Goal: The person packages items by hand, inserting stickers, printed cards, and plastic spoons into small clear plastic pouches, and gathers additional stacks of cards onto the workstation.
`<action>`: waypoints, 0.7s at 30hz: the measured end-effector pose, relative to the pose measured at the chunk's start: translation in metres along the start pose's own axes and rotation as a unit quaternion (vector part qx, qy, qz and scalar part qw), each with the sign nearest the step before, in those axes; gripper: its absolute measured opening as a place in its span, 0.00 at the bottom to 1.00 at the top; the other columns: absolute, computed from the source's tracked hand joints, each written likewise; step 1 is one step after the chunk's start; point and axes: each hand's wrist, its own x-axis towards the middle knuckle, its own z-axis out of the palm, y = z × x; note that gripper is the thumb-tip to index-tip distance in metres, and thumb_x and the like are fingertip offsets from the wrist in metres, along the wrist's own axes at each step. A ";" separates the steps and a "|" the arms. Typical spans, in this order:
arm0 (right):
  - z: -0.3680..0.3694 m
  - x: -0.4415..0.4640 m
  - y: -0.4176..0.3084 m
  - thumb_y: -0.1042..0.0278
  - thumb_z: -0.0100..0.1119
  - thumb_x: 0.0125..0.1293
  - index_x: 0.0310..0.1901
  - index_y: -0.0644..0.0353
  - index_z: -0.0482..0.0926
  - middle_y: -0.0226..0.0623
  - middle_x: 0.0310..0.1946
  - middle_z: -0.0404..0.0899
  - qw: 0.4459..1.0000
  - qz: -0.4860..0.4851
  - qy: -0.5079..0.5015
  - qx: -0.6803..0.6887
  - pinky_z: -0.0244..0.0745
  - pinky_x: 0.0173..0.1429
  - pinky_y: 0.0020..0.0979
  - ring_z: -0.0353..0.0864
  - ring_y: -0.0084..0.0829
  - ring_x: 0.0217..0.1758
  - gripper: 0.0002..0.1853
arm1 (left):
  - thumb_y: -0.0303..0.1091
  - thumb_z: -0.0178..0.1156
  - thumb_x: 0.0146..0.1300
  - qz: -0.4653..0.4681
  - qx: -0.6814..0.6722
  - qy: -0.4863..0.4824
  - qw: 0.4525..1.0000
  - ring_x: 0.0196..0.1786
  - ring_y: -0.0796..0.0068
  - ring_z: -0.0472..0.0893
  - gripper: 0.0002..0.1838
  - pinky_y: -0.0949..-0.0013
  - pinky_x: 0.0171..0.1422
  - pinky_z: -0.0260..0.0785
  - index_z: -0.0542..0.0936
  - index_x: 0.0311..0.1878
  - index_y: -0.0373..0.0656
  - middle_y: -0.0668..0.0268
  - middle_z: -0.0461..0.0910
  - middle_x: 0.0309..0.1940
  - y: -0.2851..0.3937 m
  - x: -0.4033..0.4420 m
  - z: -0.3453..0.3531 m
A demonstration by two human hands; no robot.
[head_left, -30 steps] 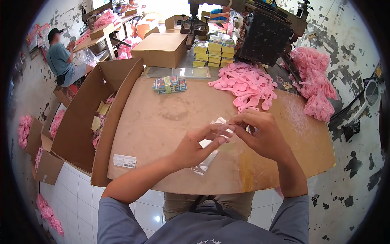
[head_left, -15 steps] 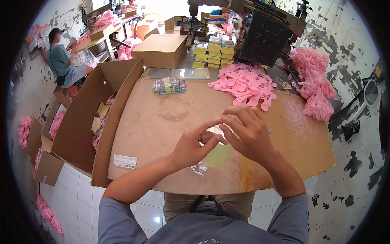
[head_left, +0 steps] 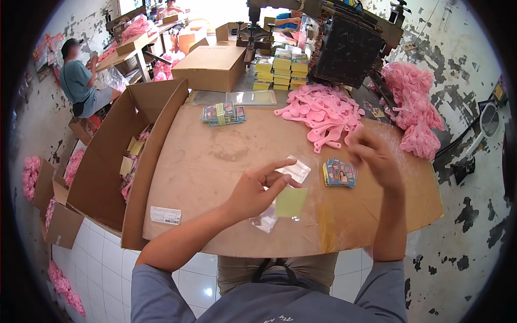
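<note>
My left hand (head_left: 256, 188) is over the cardboard work surface (head_left: 215, 151), thumb and fingers closed on a clear plastic bag (head_left: 297, 171) with a whitish glare. Beneath the hand are a yellow-green paper (head_left: 291, 203) and another shiny piece of clear plastic (head_left: 265, 221). My right hand (head_left: 377, 156) is raised with curled fingers, smeared by motion, at the lower right edge of a heap of pink plastic spoons (head_left: 320, 110). Whether it grips a spoon cannot be made out. Just left of it lies a small stack of printed cards (head_left: 340, 173).
A tall open carton (head_left: 107, 156) flanks the left side. Banded card bundles (head_left: 223, 114) lie toward the back, with yellow-edged stacks (head_left: 283, 69) and a closed box (head_left: 211, 67) beyond. Bagged pink spoons (head_left: 414, 102) stand right. A person (head_left: 79, 78) sits far left.
My right hand has parted from the left and moved right to the spoon heap, uncovering the card stack. Some spoons at the heap's lower edge have shifted. My left hand stays nearly in place.
</note>
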 end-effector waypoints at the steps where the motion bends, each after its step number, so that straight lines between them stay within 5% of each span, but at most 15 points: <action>1: -0.032 -0.019 0.006 0.66 0.60 0.73 0.36 0.60 0.76 0.28 0.29 0.75 0.997 0.026 -0.027 0.072 0.72 0.37 0.26 0.76 0.16 0.32 0.09 | 0.26 0.59 0.78 -0.021 -0.047 0.004 0.999 0.51 0.79 0.87 0.24 0.71 0.57 0.79 0.72 0.74 0.35 0.56 0.91 0.47 -0.003 0.001 0.000; 4: -0.120 -0.047 0.037 0.71 0.58 0.75 0.44 0.64 0.78 0.30 0.30 0.78 0.945 -0.027 -0.084 0.316 0.78 0.41 0.26 0.81 0.21 0.33 0.06 | 0.28 0.58 0.80 -0.025 -0.097 0.017 0.995 0.54 0.77 0.86 0.23 0.71 0.58 0.79 0.71 0.74 0.35 0.54 0.90 0.51 -0.004 0.004 -0.002; 5: -0.146 -0.056 0.067 0.72 0.57 0.75 0.49 0.65 0.78 0.32 0.32 0.80 0.993 0.008 0.030 0.110 0.79 0.44 0.29 0.83 0.24 0.37 0.07 | 0.28 0.58 0.80 -0.029 -0.106 0.020 0.994 0.55 0.76 0.86 0.23 0.71 0.58 0.79 0.72 0.74 0.35 0.54 0.90 0.51 -0.005 0.004 -0.001; 6: -0.171 -0.065 0.106 0.74 0.57 0.74 0.53 0.65 0.78 0.34 0.35 0.82 0.984 0.044 0.141 -0.103 0.81 0.46 0.32 0.85 0.27 0.40 0.10 | 0.29 0.58 0.80 -0.032 -0.116 0.022 0.992 0.55 0.76 0.87 0.23 0.71 0.58 0.79 0.72 0.74 0.35 0.54 0.90 0.51 -0.005 0.004 0.000; 9: -0.192 -0.082 0.156 0.77 0.55 0.73 0.63 0.63 0.77 0.38 0.44 0.84 0.746 0.000 0.313 -0.587 0.81 0.53 0.36 0.86 0.32 0.50 0.18 | 0.30 0.57 0.81 -0.025 -0.090 0.021 0.995 0.55 0.74 0.87 0.22 0.70 0.59 0.80 0.72 0.73 0.34 0.53 0.89 0.50 -0.004 0.005 0.002; 11: -0.194 -0.087 0.160 0.78 0.57 0.71 0.65 0.61 0.77 0.41 0.48 0.85 0.660 -0.046 0.329 -0.674 0.79 0.57 0.37 0.85 0.34 0.54 0.21 | 0.31 0.56 0.81 -0.027 -0.085 0.023 0.996 0.54 0.73 0.87 0.21 0.69 0.59 0.81 0.72 0.72 0.33 0.53 0.89 0.50 -0.004 0.006 0.002; 13: -0.135 -0.073 0.107 0.76 0.60 0.70 0.63 0.60 0.79 0.44 0.49 0.85 0.720 -0.056 0.321 -0.613 0.77 0.60 0.37 0.84 0.36 0.55 0.21 | 0.31 0.56 0.82 -0.040 -0.109 0.026 0.993 0.53 0.73 0.88 0.21 0.69 0.59 0.81 0.72 0.72 0.33 0.52 0.89 0.50 -0.008 0.006 0.003; 15: -0.078 -0.052 0.069 0.74 0.62 0.70 0.64 0.60 0.80 0.40 0.48 0.86 0.882 0.013 0.270 -0.386 0.78 0.58 0.33 0.84 0.32 0.51 0.21 | 0.32 0.55 0.82 -0.041 -0.106 0.027 0.993 0.53 0.73 0.88 0.20 0.68 0.59 0.82 0.74 0.71 0.33 0.52 0.89 0.50 -0.012 0.007 0.004; 17: -0.029 -0.039 0.046 0.72 0.61 0.74 0.65 0.57 0.80 0.33 0.49 0.85 0.970 0.073 0.084 -0.216 0.77 0.58 0.32 0.83 0.27 0.51 0.19 | 0.32 0.55 0.82 -0.042 -0.110 0.032 0.993 0.52 0.75 0.87 0.19 0.70 0.58 0.81 0.75 0.69 0.33 0.54 0.89 0.50 -0.015 0.008 0.004; 19: 0.022 -0.029 0.040 0.68 0.67 0.72 0.66 0.60 0.79 0.32 0.46 0.86 0.993 -0.027 -0.037 -0.110 0.80 0.51 0.28 0.84 0.23 0.45 0.22 | 0.32 0.56 0.82 -0.046 -0.123 0.039 0.991 0.51 0.79 0.86 0.17 0.73 0.57 0.79 0.78 0.67 0.33 0.58 0.90 0.50 -0.017 0.008 0.005; 21: 0.061 -0.018 0.030 0.69 0.68 0.72 0.64 0.62 0.79 0.33 0.46 0.86 0.993 -0.016 -0.083 -0.079 0.80 0.51 0.28 0.84 0.22 0.45 0.21 | 0.32 0.57 0.82 -0.045 -0.125 0.036 0.990 0.52 0.78 0.86 0.17 0.72 0.58 0.80 0.78 0.66 0.32 0.57 0.90 0.50 -0.019 0.007 0.004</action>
